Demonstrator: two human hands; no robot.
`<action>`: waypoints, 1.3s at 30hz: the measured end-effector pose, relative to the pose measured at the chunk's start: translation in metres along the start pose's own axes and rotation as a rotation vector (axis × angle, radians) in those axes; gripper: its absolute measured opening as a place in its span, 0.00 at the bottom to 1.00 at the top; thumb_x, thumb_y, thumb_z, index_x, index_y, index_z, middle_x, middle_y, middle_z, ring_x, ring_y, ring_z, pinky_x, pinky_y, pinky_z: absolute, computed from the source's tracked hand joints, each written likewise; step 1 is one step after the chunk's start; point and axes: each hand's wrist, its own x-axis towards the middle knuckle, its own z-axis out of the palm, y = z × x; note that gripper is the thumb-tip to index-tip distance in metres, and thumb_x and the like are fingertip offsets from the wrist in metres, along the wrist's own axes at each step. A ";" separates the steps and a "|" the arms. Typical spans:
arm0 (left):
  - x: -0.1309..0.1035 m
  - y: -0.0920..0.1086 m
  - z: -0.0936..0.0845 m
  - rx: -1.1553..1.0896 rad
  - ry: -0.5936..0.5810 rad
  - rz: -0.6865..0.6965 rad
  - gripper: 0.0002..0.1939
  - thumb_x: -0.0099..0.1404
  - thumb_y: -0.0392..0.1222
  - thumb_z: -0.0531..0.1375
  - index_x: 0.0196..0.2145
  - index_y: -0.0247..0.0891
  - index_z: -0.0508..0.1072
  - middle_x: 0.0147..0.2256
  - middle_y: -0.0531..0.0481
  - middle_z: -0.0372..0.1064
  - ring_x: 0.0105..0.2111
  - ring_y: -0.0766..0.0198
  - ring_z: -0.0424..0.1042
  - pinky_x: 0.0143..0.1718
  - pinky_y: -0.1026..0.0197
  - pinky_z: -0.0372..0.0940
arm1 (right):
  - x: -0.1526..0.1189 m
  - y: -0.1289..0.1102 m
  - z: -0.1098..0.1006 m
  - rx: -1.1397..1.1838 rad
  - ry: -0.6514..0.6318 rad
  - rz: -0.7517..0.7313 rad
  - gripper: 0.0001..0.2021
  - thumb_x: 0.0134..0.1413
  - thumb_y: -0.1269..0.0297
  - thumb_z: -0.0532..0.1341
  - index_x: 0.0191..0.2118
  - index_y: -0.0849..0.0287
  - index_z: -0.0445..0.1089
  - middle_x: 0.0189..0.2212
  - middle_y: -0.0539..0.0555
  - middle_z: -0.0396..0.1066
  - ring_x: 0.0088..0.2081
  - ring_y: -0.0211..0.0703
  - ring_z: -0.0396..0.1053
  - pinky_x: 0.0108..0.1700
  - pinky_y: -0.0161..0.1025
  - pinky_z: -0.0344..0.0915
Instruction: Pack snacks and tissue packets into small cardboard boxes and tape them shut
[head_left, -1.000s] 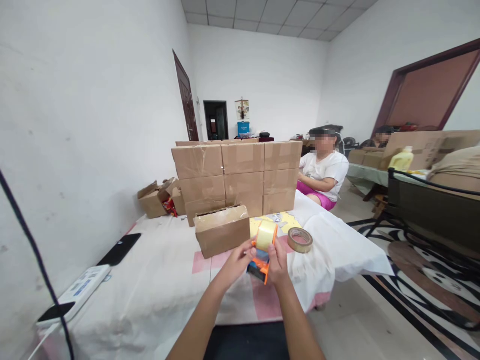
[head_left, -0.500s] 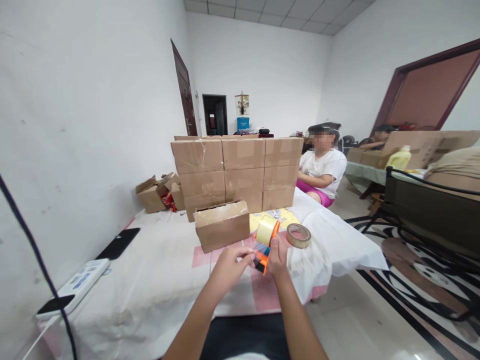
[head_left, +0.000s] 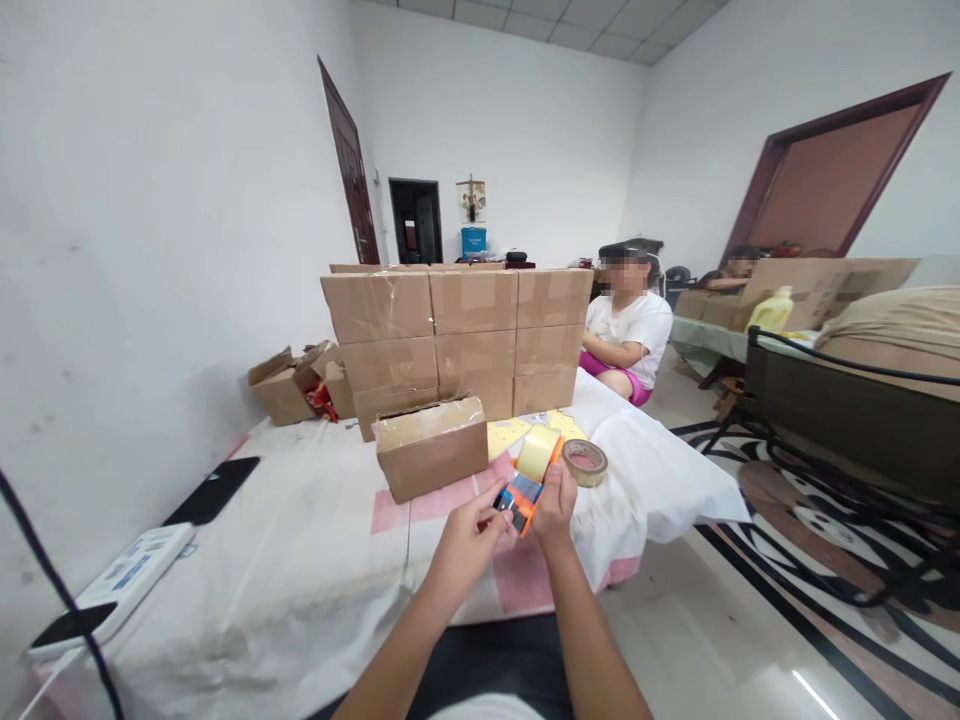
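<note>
An orange and blue tape dispenser (head_left: 528,487) with a roll of pale tape is held over the table's near part. My right hand (head_left: 556,498) grips its right side. At its lower left end, the fingers of my left hand (head_left: 478,528) are pinched near the cutter; whether they hold the tape's end is too small to tell. Just right of the dispenser a roll of brown tape (head_left: 586,462) lies flat on the cloth. A small cardboard box (head_left: 433,452) rests to the left, its top flaps partly raised, in front of a stack of several taped boxes (head_left: 472,345).
The cloth-covered table (head_left: 300,540) bears a black phone (head_left: 213,490) and a white power strip (head_left: 124,580) at left. Opened cartons (head_left: 283,392) stand at the back left. A person (head_left: 626,325) sits beyond the table; a dark chair (head_left: 847,410) is at right.
The dispenser has turned so that more of its blue and orange frame shows. My left fingers have moved onto its cutter end. The whole view has shifted slightly.
</note>
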 end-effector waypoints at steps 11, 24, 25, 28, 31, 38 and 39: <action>-0.009 -0.008 0.000 -0.020 0.011 -0.005 0.33 0.67 0.46 0.57 0.66 0.32 0.61 0.32 0.47 0.78 0.34 0.59 0.75 0.39 0.60 0.66 | 0.000 -0.011 0.006 0.098 -0.002 0.147 0.21 0.67 0.48 0.52 0.34 0.60 0.71 0.27 0.52 0.70 0.31 0.42 0.66 0.35 0.37 0.63; -0.017 -0.010 0.003 -0.042 0.040 -0.024 0.33 0.67 0.46 0.57 0.67 0.31 0.59 0.30 0.49 0.77 0.32 0.61 0.75 0.40 0.60 0.67 | -0.003 -0.011 0.006 0.154 -0.036 0.185 0.20 0.67 0.49 0.52 0.34 0.59 0.70 0.29 0.50 0.70 0.31 0.40 0.65 0.37 0.37 0.63; -0.018 -0.010 0.003 -0.039 0.044 -0.021 0.34 0.67 0.47 0.57 0.67 0.31 0.58 0.30 0.49 0.77 0.32 0.60 0.75 0.40 0.60 0.66 | -0.002 -0.012 0.006 0.156 -0.032 0.192 0.20 0.67 0.49 0.52 0.34 0.59 0.70 0.28 0.50 0.69 0.31 0.40 0.65 0.37 0.37 0.63; -0.018 -0.012 0.005 -0.053 0.061 -0.019 0.37 0.67 0.47 0.57 0.69 0.32 0.53 0.29 0.49 0.77 0.32 0.60 0.75 0.40 0.59 0.66 | -0.002 -0.014 0.005 0.149 -0.018 0.200 0.20 0.67 0.49 0.53 0.33 0.59 0.70 0.27 0.50 0.69 0.30 0.40 0.64 0.36 0.37 0.62; -0.017 -0.014 0.006 -0.093 0.071 -0.020 0.38 0.66 0.47 0.58 0.69 0.33 0.51 0.28 0.50 0.77 0.31 0.60 0.76 0.41 0.58 0.67 | -0.002 -0.016 0.005 0.120 -0.016 0.184 0.20 0.67 0.48 0.52 0.35 0.59 0.71 0.28 0.51 0.70 0.31 0.41 0.66 0.37 0.37 0.63; -0.018 -0.016 0.001 -0.122 0.074 -0.064 0.42 0.64 0.52 0.61 0.68 0.32 0.50 0.29 0.48 0.78 0.31 0.58 0.76 0.37 0.58 0.68 | -0.006 -0.016 0.006 0.066 -0.023 0.162 0.20 0.67 0.48 0.51 0.38 0.59 0.71 0.31 0.53 0.71 0.35 0.43 0.68 0.39 0.39 0.64; -0.018 -0.016 0.000 -0.120 0.071 -0.064 0.42 0.64 0.52 0.61 0.68 0.32 0.51 0.29 0.48 0.78 0.31 0.58 0.76 0.37 0.58 0.68 | -0.007 -0.015 0.006 0.052 -0.021 0.164 0.21 0.67 0.48 0.51 0.37 0.59 0.71 0.31 0.53 0.71 0.35 0.43 0.68 0.39 0.39 0.64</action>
